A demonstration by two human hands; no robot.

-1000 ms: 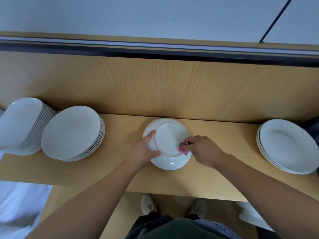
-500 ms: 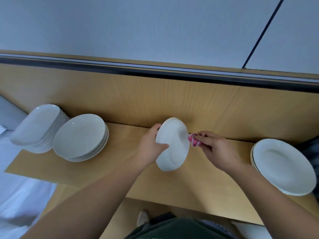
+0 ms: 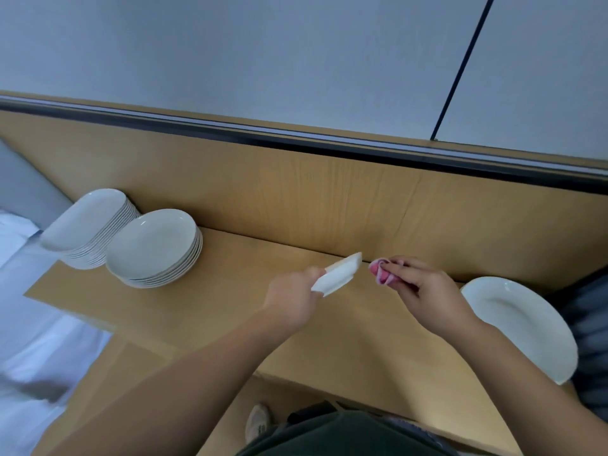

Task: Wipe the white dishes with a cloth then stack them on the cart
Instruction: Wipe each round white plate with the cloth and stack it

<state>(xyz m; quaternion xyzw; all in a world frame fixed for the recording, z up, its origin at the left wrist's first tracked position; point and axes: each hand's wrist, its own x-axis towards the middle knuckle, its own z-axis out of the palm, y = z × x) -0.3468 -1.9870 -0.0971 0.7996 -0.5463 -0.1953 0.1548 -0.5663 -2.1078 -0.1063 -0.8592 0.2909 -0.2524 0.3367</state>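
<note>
Our left hand (image 3: 292, 299) grips a white plate (image 3: 339, 274) by its near rim, fingers (image 3: 316, 273) curled round the edge. The plate is tilted so steeply that we see it almost edge-on, over the middle of the wooden surface (image 3: 230, 311). Our right hand (image 3: 427, 291) is just to the right of it, its fingers (image 3: 406, 262) pinching a bunched pink cloth (image 3: 378, 273). The cloth is near the plate's far rim but apart from it, with a narrow gap between them.

At the left end of the surface stand two stacks of white plates. The taller stack (image 3: 88, 225) sits at the corner and the second stack (image 3: 154, 248) is just beside it, the two touching or nearly so. At the right end lies a low pile of plates (image 3: 519, 327), beside our right wrist. A wooden back panel (image 3: 296, 199) rises behind the surface, with a pale wall (image 3: 263, 60) above it. Below the surface's near edge we see one shoe (image 3: 258, 422).
</note>
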